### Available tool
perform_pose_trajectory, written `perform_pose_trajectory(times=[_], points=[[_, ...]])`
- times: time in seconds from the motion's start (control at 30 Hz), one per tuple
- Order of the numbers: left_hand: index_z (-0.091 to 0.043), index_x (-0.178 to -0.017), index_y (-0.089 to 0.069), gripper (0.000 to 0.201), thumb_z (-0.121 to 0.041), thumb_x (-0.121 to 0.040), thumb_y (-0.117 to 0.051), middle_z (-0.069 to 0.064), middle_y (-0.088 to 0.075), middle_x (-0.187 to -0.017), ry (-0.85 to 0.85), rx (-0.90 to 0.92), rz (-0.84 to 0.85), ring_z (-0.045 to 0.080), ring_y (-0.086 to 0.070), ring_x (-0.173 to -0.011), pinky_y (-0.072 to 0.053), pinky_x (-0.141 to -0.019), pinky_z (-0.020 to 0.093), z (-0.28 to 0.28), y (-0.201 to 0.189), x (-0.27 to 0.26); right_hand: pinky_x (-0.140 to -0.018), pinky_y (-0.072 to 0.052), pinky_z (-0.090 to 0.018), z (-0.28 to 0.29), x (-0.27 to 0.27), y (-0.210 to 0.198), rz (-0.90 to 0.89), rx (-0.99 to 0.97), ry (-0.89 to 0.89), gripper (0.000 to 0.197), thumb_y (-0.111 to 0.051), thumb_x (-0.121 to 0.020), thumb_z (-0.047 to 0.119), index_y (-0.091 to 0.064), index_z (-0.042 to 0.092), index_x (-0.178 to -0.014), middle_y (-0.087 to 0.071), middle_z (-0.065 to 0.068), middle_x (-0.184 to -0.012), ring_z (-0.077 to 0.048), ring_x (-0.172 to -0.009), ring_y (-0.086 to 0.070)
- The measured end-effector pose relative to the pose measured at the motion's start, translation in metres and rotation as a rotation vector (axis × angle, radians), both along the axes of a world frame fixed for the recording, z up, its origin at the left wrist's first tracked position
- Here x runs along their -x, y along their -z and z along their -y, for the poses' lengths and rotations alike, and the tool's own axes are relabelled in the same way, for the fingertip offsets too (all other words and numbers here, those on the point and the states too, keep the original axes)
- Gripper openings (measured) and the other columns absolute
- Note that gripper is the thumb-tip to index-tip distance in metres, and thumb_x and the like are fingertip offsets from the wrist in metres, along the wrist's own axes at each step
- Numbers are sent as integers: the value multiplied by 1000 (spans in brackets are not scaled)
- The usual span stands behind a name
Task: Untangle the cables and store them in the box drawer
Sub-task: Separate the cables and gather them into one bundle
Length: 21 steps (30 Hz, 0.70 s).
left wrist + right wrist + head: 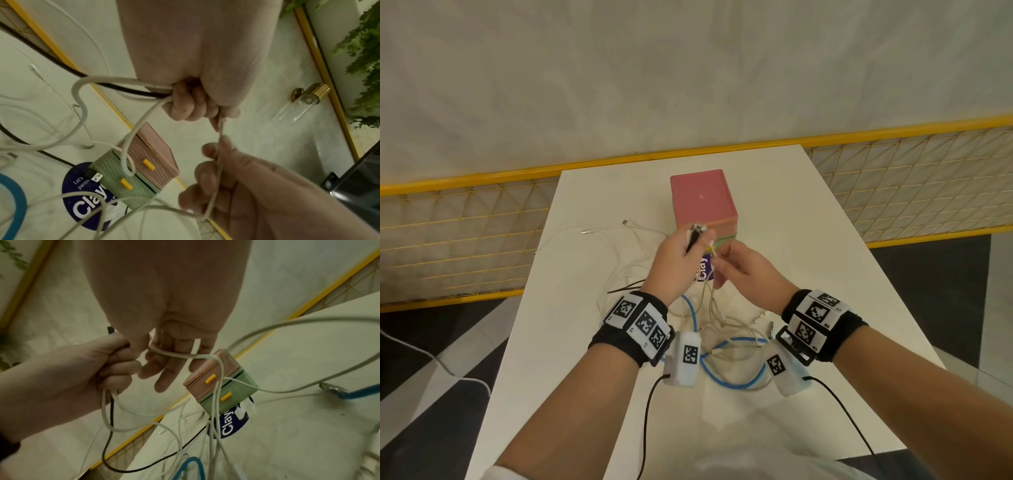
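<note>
A small box (pixel 702 198) with a pink top stands at the far middle of the white table (pixel 808 260). Its pink and green drawers (pixel 144 168), each with a yellow handle, look shut. My left hand (pixel 681 260) is raised in front of the box. It grips a bundle of black and white cables (pixel 115 84), and plug ends stick up above the fist. Just to its right, my right hand (pixel 732 270) pinches a thin white cable (pixel 180 354) that runs across its fingers. The remaining tangle (pixel 726 335), including a blue cable (pixel 736 383), lies on the table below my wrists.
A loose white cable (pixel 619 228) with two plugs trails to the table's left, near its edge. A purple round sticker (pixel 703 269) lies in front of the box. A yellow mesh fence (pixel 893 192) runs behind the table. Another white lead (pixel 431 359) lies on the floor at left.
</note>
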<state>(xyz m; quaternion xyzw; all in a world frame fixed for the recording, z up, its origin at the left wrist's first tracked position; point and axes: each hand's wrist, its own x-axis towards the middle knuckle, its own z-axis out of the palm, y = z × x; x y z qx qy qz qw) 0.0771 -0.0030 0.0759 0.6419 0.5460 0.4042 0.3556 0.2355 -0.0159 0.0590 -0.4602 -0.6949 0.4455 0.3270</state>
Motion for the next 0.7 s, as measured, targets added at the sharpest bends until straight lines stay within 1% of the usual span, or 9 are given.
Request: perform_pose_trajectory(times=[0.1, 0.23, 0.33, 0.43, 0.5, 0.53, 0.6, 0.67, 0.7], points=[[-6, -94, -64, 30, -34, -98, -51, -12, -61, -65, -33, 21, 99, -4, -56, -57, -44, -58, 15, 1, -5, -2, -70, -45, -21, 0, 6, 0, 65, -56, -52, 23, -41, -100, 15, -54, 1, -88, -57, 5, -63, -14, -63, -57], [-12, -76, -52, 34, -38, -98, -50, -8, -54, -51, 25, 67, 132, 9, -53, -48, -47, -56, 27, 7, -14, -6, -68, -45, -23, 2, 13, -3, -13, -98, -46, 23, -39, -101, 12, -53, 3, -85, -51, 6, -61, -13, -60, -52], [-13, -74, -51, 39, -41, -100, -42, -8, -48, -58, -43, 47, 212, 9, -46, -53, -42, -58, 27, 0, -26, 4, -64, -43, -18, 4, 7, 1, 54, -94, -91, 26, -35, -102, 16, -50, 15, -80, -46, 10, -64, -6, -59, -45], [-17, -70, -44, 37, -34, -102, -42, -6, -37, -54, -96, 107, 632, 12, -45, -52, -50, -66, 37, -4, -48, 14, -65, -42, -18, 4, -7, 10, 142, -95, -101, 29, -35, -102, 21, -42, 28, -75, -46, 11, -67, -8, -61, -46], [-19, -66, -40, 37, -28, -101, -46, -7, -28, -50, -126, 153, 834, 9, -31, -44, -41, -46, 25, -3, -64, 23, -66, -43, -22, 4, -18, 16, 166, -58, -95, 30, -34, -102, 23, -43, 27, -74, -46, 8, -68, -9, -61, -47], [-21, -64, -39, 38, -26, -100, -49, -8, -26, -48, -132, 146, 822, 8, -24, -41, -29, -38, 22, -2, -69, 29, -66, -43, -24, 3, -23, 19, 176, -36, -86, 29, -34, -102, 24, -44, 24, -75, -46, 6, -68, -10, -61, -46], [-22, -68, -47, 30, -28, -94, -60, -12, -28, -45, -124, 122, 575, 7, -20, -38, -18, -38, 22, 2, -74, 36, -66, -43, -28, 3, -29, 20, 166, -6, -46, 29, -36, -102, 25, -46, 20, -74, -46, 2, -67, -9, -60, -44], [-23, -85, -62, 17, -40, -87, -67, -16, -48, -54, -35, 113, 99, 0, -34, -38, -29, -42, 20, 7, -74, 36, -65, -43, -24, 3, -29, 14, 115, -10, -6, 30, -39, -101, 23, -47, 22, -72, -45, 6, -65, -5, -59, -43], [-26, -91, -65, 21, -45, -84, -68, -16, -60, -68, 57, 112, -125, -4, -46, -47, -39, -50, 19, 9, -71, 33, -66, -44, -19, 2, -28, 10, 93, -29, 10, 30, -40, -101, 21, -47, 23, -72, -46, 8, -66, -3, -60, -45]])
